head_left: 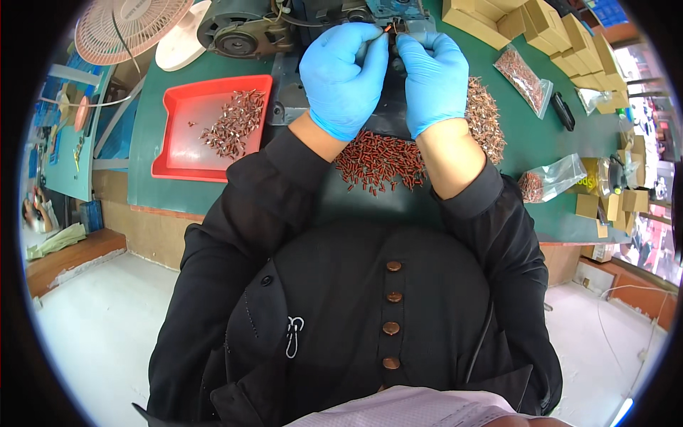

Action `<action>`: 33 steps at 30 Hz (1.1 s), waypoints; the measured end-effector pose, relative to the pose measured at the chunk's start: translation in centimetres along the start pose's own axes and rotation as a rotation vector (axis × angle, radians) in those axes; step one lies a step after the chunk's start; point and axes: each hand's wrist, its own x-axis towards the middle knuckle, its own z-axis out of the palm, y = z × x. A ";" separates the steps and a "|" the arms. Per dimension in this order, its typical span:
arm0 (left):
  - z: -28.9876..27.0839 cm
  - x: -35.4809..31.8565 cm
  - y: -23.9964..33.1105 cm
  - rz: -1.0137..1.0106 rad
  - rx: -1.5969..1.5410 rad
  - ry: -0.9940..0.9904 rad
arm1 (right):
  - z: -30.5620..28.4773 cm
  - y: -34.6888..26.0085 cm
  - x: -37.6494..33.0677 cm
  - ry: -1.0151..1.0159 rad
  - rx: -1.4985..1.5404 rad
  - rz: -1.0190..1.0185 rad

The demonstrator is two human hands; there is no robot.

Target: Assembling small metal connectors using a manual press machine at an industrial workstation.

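My left hand (pixel 343 84), in a blue glove, pinches a small orange-red piece (pixel 388 29) between thumb and forefinger at the front of the machine (pixel 395 8). Close beside it, my blue-gloved right hand (pixel 436 84) is closed in a pinch too; what its fingertips hold is too small to make out. Below the hands, a heap of small dark-red cylindrical parts (pixel 380 162) lies on the green table. Another heap, of parts with red and metallic ends (pixel 484 117), spreads beside my right wrist.
A red tray (pixel 164 135) at left holds similar parts. Behind it stand a motor (pixel 238 43) and a pink fan (pixel 128 28). At right are a bag of parts (pixel 523 77), a second bag (pixel 555 179), a black object (pixel 563 111) and cardboard boxes (pixel 548 25).
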 end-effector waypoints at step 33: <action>1.9 0.8 -1.6 0.119 0.061 0.020 | 0.3 0.3 1.4 0.036 -0.026 -0.007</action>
